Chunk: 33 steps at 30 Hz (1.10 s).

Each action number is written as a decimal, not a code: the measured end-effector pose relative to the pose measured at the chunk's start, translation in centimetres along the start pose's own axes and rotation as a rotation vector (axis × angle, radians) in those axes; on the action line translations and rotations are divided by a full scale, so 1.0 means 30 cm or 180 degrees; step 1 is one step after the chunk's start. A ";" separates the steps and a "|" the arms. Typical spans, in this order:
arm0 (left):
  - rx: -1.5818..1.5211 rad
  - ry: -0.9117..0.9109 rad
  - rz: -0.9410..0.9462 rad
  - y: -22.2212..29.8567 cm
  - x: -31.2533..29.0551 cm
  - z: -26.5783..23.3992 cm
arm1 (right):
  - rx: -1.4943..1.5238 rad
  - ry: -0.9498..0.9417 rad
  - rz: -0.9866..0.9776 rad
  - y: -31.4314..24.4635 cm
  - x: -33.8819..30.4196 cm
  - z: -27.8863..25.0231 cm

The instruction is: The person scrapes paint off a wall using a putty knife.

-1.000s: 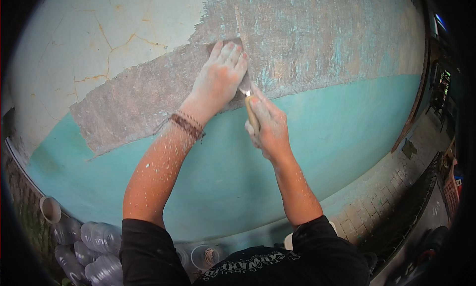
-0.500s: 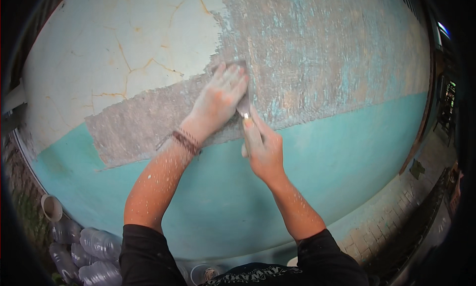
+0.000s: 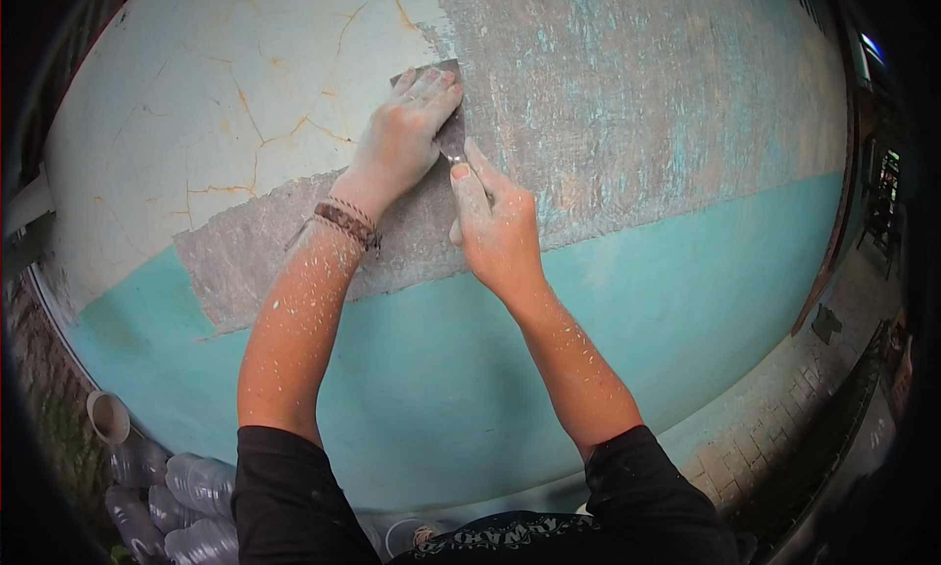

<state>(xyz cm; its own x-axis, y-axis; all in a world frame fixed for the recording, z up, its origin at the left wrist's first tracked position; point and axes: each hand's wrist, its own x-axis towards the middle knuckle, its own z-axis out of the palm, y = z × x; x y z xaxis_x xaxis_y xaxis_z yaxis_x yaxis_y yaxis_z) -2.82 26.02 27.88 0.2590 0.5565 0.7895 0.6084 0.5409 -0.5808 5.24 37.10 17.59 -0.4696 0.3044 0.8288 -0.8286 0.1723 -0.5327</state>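
A scraper (image 3: 452,134) with a broad flat metal blade is against the wall, its blade edge at the border between pale cracked paint (image 3: 284,65) and a rough grey stripped patch (image 3: 608,104). Around its handle the fingers of my right hand (image 3: 498,222) are closed, thumb along the top. My left hand (image 3: 400,132) lies with fingers stretched over the blade, pressing on it; it covers much of the metal. Pale dust coats both hands, and white flecks dot my forearms. Below the patch runs a turquoise band (image 3: 431,379) of the wall.
At the lower left, a pale round container (image 3: 108,418) leans near several clear plastic bottles (image 3: 201,482). Another tub (image 3: 407,536) is partly hidden by my shirt at the bottom. Paved ground (image 3: 765,433) borders the wall on the right.
Both hands and the scraper have moved up the wall and slightly left. More of the grey stripped surface shows below them, and the blade now reaches the cracked paint.
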 end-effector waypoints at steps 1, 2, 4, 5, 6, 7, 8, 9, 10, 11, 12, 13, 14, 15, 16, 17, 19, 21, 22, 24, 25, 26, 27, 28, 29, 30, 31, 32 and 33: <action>-0.0089 0.0005 -0.0019 -0.005 0.003 0.001 | -0.0050 0.0007 0.0003 0.002 0.004 -0.001; 0.0003 -0.0249 0.0062 -0.003 0.000 0.000 | 0.0042 -0.0017 -0.0224 0.002 -0.004 -0.007; 0.0092 -0.0548 -0.0063 0.025 -0.026 0.002 | -0.0110 -0.0111 0.0230 -0.005 -0.040 -0.022; -0.0058 -0.0689 -0.0020 0.040 -0.038 0.001 | -0.0186 -0.0218 0.0658 -0.013 -0.051 -0.026; -0.0118 -0.0411 0.0077 0.050 -0.045 0.001 | -0.0122 -0.0197 0.0370 -0.023 -0.061 -0.027; -0.0026 -0.0265 0.0136 0.047 -0.040 -0.004 | -0.0145 -0.0135 0.0114 -0.035 -0.054 -0.020; 0.0122 -0.0441 0.0045 0.040 -0.032 -0.008 | -0.0261 -0.0088 0.0274 -0.045 -0.034 -0.013; 0.0016 -0.0134 0.0061 0.012 -0.006 -0.015 | -0.0190 -0.0077 -0.0088 -0.055 -0.010 -0.002; -0.0027 -0.0050 0.0154 -0.025 0.031 -0.021 | -0.0217 -0.0060 -0.0073 -0.057 0.044 0.010; -0.0009 -0.0108 0.0193 -0.064 0.061 -0.027 | -0.0178 0.0050 -0.0179 -0.056 0.077 0.017; -0.0036 -0.0094 0.0180 -0.095 0.084 -0.029 | -0.0218 -0.0055 0.0020 -0.043 0.105 0.016; -0.0043 -0.0262 0.0174 -0.108 0.086 -0.023 | -0.0018 -0.0104 0.0196 -0.020 0.115 0.002; -0.0128 -0.0337 0.0044 -0.100 0.062 -0.017 | 0.0271 -0.0182 0.0121 0.012 0.091 -0.017; -0.0229 -0.0282 0.0054 -0.070 0.021 -0.001 | 0.0161 -0.0160 0.0494 0.056 0.046 -0.054; -0.0402 -0.0720 -0.0356 0.006 -0.071 0.019 | -0.0021 -0.0271 0.0572 0.100 -0.045 -0.105; -0.0589 -0.0865 -0.0495 0.105 -0.187 0.036 | -0.0113 -0.0356 0.0365 0.156 -0.144 -0.153; -0.0552 -0.0889 -0.0146 0.357 -0.484 0.063 | -0.0060 -0.0471 0.0898 0.249 -0.458 -0.240; -0.1214 -0.1865 -0.0430 0.615 -0.822 0.044 | -0.0243 -0.0816 0.2267 0.308 -0.802 -0.307; -0.1902 -0.2308 -0.0586 0.723 -0.983 0.014 | -0.0723 -0.0888 0.2783 0.323 -0.965 -0.322; -0.2528 -0.4343 -0.1570 0.879 -1.268 -0.056 | -0.1095 -0.0743 0.4378 0.318 -1.235 -0.367; -0.2703 -0.5470 -0.1947 0.937 -1.381 -0.073 | -0.0799 -0.0767 0.4846 0.319 -1.324 -0.379; -0.2998 -0.4865 -0.2353 0.985 -1.487 -0.112 | -0.0746 -0.0657 0.5663 0.312 -1.399 -0.381; -0.3200 -0.4499 -0.2697 1.008 -1.574 -0.144 | -0.0685 -0.0688 0.5643 0.312 -1.436 -0.376; -0.3216 -0.4260 -0.2771 1.028 -1.649 -0.166 | -0.0748 -0.0866 0.5746 0.317 -1.445 -0.367; -0.3595 -0.4584 -0.3146 1.036 -1.714 -0.199 | -0.1022 -0.1038 0.5948 0.316 -1.438 -0.343; -0.4077 -0.4758 -0.3557 1.042 -1.765 -0.221 | -0.1047 -0.1119 0.5867 0.323 -1.404 -0.314; -0.3739 -0.4593 -0.3402 1.040 -1.803 -0.250 | -0.0943 -0.0969 0.5697 0.321 -1.360 -0.282; -0.3516 -0.4407 -0.3257 1.033 -1.827 -0.267 | -0.0839 -0.0898 0.5591 0.318 -1.303 -0.244; -0.3587 -0.3943 -0.3681 1.024 -1.837 -0.284 | -0.0506 -0.0388 0.5580 0.310 -1.242 -0.206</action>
<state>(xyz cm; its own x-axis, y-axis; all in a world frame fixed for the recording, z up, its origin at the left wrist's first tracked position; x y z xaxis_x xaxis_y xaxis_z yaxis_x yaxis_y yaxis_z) 8.00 6.59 -31.79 -0.7634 0.6175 -0.1897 0.3076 0.6058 0.7338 16.92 33.16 -19.30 -0.7164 0.1500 -0.6814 0.6609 -0.1672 -0.7316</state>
